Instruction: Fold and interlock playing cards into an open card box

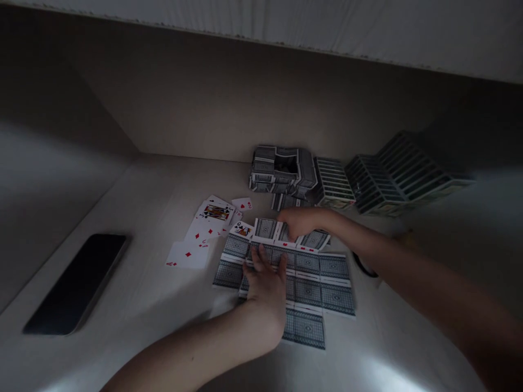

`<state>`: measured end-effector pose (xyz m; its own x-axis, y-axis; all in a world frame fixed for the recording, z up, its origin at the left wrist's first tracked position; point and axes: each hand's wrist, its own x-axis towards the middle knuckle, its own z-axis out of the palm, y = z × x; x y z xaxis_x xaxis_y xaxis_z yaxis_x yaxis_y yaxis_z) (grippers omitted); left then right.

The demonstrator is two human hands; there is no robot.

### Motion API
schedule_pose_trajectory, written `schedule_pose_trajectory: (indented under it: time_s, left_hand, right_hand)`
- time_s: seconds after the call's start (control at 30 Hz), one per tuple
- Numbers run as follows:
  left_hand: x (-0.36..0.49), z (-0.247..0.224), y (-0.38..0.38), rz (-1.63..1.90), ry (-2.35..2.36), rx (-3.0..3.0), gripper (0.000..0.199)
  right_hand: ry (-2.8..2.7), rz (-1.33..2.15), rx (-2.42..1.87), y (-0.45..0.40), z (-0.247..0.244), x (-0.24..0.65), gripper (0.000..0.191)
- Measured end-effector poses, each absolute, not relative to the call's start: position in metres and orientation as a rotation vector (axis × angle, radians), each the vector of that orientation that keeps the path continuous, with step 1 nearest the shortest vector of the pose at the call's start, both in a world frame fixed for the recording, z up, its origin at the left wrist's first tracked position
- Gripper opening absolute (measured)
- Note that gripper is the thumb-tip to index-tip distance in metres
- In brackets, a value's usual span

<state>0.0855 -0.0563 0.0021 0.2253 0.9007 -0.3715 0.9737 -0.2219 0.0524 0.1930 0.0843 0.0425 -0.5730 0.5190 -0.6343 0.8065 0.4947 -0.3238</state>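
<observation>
Playing cards joined into a sheet [307, 291] lie back side up on the white surface, with a grey-blue pattern. My left hand [266, 283] rests flat on the sheet with its fingers spread, pressing near the upper rows. At the far edge, a row of cards [265, 228] is tilted up from the sheet, and red pips show along its lower border. My right hand [300, 220] is curled over the middle of that row, its fingers closed at a card and partly hidden. Left of the sheet, loose playing cards [218, 212] lie mostly face up.
A black phone [77, 283] lies at the left. Against the back wall stands a box-like structure of folded cards [265, 169], with pleated card pieces [333, 179] and a larger pleated piece [412, 169] to its right. A white ledge [261, 22] overhangs the top.
</observation>
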Motion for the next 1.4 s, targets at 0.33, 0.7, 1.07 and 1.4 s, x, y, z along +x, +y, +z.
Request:
schedule_pose_trajectory:
  time_s: [0.33,0.7,1.07,1.4]
  left_hand:
    - [0.084,0.005,-0.057,-0.368,1.509,2.534,0.052]
    - [0.075,0.014,-0.046,-0.524,1.164,2.575,0.105]
    - [0.065,0.005,-0.029,-0.331,0.964,2.584,0.118]
    - [0.08,0.001,-0.04,0.16,1.231,2.552,0.073]
  right_hand:
    - [2.238,-0.833,1.094,0.087,0.038,0.195,0.042]
    - [2.442,-0.979,1.194,0.101,0.033,0.198,0.025]
    - [2.427,-1.189,1.171,0.117,0.012,0.206,0.032]
    - [2.351,-1.149,1.28,0.112,0.019,0.202,0.027]
